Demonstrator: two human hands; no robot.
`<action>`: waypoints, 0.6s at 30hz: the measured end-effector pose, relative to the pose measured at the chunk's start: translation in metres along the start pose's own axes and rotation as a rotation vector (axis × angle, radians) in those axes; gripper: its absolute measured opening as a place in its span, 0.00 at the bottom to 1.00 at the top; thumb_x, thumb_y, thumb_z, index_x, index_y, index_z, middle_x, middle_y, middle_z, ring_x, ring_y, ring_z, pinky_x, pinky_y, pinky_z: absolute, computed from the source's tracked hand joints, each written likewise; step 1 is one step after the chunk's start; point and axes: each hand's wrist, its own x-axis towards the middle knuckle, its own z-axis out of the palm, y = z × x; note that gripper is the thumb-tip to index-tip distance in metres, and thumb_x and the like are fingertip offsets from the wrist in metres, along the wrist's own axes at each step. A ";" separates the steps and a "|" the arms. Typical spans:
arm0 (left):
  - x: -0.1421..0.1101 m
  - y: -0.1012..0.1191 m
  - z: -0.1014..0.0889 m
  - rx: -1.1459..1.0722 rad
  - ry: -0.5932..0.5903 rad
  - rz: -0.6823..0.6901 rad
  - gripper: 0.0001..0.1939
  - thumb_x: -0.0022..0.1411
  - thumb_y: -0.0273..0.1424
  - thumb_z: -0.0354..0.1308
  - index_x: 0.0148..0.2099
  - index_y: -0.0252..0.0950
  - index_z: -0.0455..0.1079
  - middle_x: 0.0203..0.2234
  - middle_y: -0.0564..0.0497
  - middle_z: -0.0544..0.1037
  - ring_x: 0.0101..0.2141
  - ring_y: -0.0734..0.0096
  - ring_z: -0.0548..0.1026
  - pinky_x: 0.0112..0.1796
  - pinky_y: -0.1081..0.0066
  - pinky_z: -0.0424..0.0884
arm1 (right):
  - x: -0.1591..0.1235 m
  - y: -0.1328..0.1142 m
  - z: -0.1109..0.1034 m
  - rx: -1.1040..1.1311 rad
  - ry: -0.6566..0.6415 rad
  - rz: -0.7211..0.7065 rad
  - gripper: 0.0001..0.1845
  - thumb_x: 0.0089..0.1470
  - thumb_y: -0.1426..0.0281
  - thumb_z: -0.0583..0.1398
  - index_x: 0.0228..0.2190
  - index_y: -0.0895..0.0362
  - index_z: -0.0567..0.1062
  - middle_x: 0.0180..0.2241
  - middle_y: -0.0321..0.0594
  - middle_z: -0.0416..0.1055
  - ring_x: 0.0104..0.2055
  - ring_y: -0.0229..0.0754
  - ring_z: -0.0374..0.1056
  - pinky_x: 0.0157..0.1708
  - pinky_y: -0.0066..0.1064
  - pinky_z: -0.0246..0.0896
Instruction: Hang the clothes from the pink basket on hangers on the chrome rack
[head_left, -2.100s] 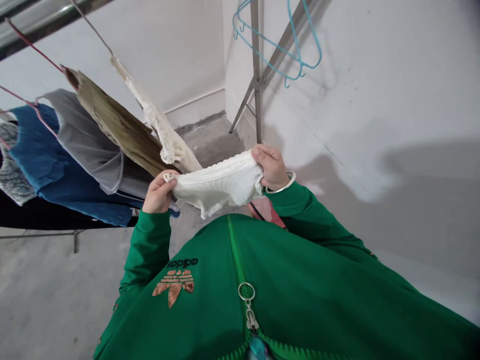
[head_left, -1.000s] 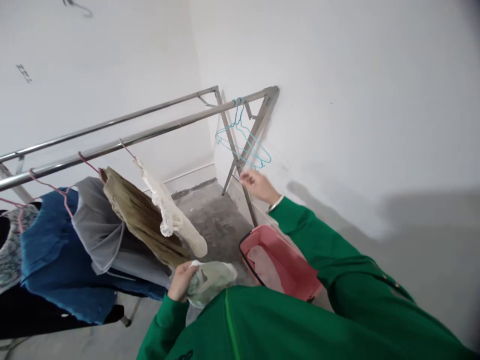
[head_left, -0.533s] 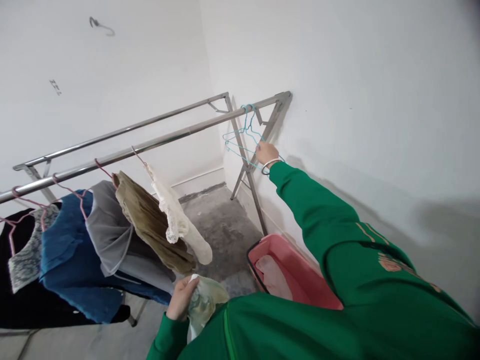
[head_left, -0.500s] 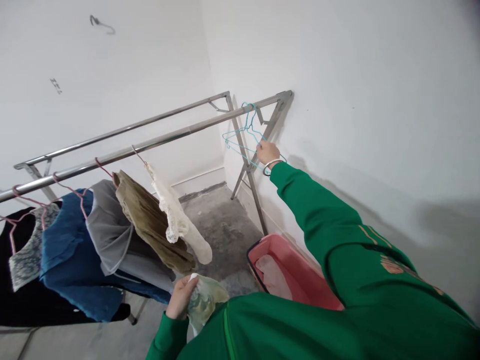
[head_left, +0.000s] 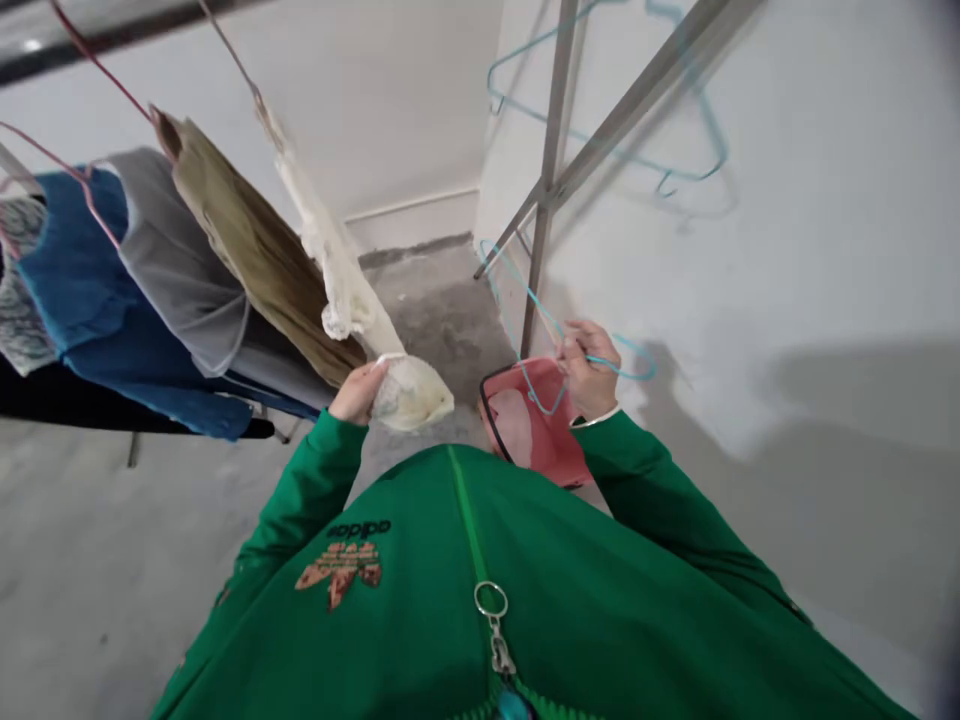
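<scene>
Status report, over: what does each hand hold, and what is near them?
Left hand: bunched cream cloth. Right hand: blue wire hanger. Pink basket below right hand.

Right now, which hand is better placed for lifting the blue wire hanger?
Probably the right hand: its fingers grip the blue wire hanger, while the left hand is occupied, holding a pale crumpled garment.

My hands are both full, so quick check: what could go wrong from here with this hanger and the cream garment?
The teal wire hanger in your right hand reaches close to the steel leg of the drying rack, so its thin wire could catch there. The cream garment is bunched in your left hand with its end loose, so it might slip onto the rough concrete floor and get dirty.
</scene>
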 end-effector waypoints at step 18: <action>0.003 -0.011 0.030 0.997 -0.210 0.400 0.16 0.63 0.38 0.54 0.42 0.32 0.76 0.30 0.46 0.79 0.36 0.58 0.76 0.41 0.65 0.69 | -0.054 -0.066 0.045 -0.162 -0.466 0.020 0.11 0.55 0.66 0.55 0.31 0.57 0.77 0.24 0.36 0.71 0.27 0.37 0.65 0.31 0.31 0.61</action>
